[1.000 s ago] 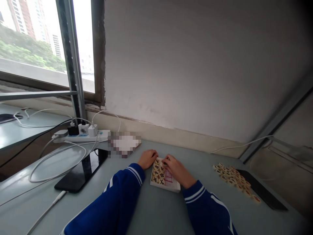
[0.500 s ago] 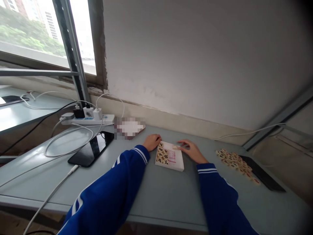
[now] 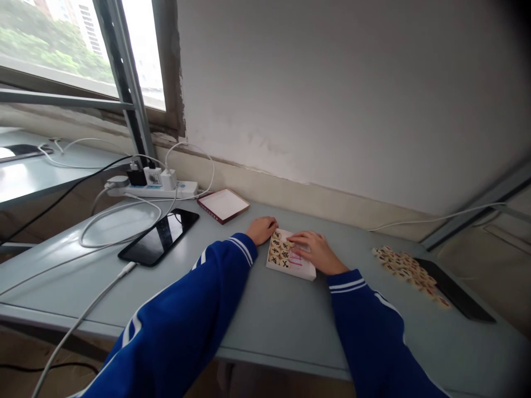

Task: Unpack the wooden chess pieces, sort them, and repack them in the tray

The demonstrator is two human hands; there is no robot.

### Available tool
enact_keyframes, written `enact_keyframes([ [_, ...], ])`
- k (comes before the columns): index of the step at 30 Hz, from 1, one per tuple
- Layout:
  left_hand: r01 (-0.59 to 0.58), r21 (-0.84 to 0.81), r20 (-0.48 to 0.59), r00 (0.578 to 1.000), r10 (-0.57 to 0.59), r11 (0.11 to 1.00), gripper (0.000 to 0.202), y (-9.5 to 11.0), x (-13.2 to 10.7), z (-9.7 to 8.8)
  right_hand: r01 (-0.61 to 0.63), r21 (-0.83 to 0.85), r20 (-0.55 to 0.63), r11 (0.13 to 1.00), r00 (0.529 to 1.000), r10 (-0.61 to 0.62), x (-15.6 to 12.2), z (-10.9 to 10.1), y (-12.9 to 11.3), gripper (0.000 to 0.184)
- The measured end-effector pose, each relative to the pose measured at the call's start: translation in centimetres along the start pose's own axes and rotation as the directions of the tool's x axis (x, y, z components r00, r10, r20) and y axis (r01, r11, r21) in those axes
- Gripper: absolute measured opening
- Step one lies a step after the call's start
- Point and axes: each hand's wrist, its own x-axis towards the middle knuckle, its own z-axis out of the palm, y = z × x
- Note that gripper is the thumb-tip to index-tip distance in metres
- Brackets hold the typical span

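A shallow white box (image 3: 306, 273) sits on the desk between my hands. Round Chinese chess pieces (image 3: 274, 251) with dark characters fill its left column and part of the second. Pink marks show on the box's bare floor. My left hand (image 3: 262, 230) is curled against the far left corner of the box, steadying its edge. Over the box, my right hand (image 3: 318, 252) has its fingertips together on a chess piece at the upper end of the second column; the fingers mostly cover that piece. A loose heap of chess pieces (image 3: 406, 271) lies to the right.
Beside the heap lies a dark flat slab (image 3: 460, 298). A box lid (image 3: 224, 204) rests near the wall. To the left are a black phone (image 3: 160, 237) on a charging cable and a power strip (image 3: 186, 189) with several plugs. White cables loop across the desk (image 3: 265, 315).
My right hand has moved left over the box, carrying a chess piece to the second column. My left hand keeps its place at the box corner. The camera view has shifted slightly.
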Motion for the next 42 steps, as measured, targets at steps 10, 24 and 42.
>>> enact_keyframes([
  [10, -0.025, 0.017, 0.000, 1.000, 0.025, 1.000, 0.030, 0.1, -0.2, -0.2, 0.016, 0.181, -0.155, 0.983, 0.988, 0.012, 0.5, -0.4, 0.5, 0.023],
  [24, -0.024, 0.014, 0.005, 1.000, 0.024, 1.000, 0.028, 0.0, 0.1, -0.1, -0.603, -0.329, -0.483, 0.727, 0.769, 0.419, -5.6, -1.5, 12.3, 0.017],
  [42, 0.022, -0.047, 0.010, 1.000, -0.021, 0.999, 0.029, 0.1, 0.0, -0.3, 0.067, 0.196, -0.012, 0.978, 0.998, -0.066, 0.7, 1.3, -2.8, 0.023],
])
